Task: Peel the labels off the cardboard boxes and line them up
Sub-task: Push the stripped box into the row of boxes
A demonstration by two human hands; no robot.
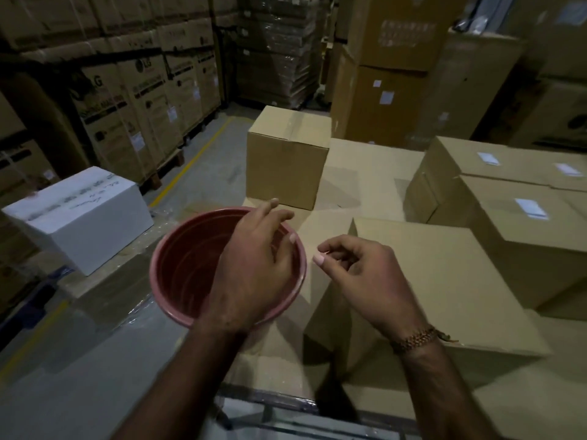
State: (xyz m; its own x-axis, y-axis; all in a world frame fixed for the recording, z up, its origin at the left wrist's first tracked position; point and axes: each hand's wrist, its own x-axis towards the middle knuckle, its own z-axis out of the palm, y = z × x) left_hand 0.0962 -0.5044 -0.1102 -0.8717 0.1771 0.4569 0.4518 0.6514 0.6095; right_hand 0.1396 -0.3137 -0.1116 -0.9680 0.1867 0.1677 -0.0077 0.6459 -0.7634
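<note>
Over the red tub (187,265) hangs the left hand (254,268), fingers loose and empty — right hand (359,274) beside it, fingers curled, contents unclear; best shake scraps well inside.

Plain brown cardboard boxes (444,281) lie closed, white labels (532,208) stuck atop the right ones

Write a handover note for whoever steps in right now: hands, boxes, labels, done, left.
Left hand: open, hovering over the red bucket, holding nothing.
Right hand: fingers loosely curled, nothing visible in them.
Nearest cardboard box: top shows no label.
Boxes to the right still carry white labels.
Done: can't tell, no peeled labels seen.
Left: peel those three, line them up.
</note>
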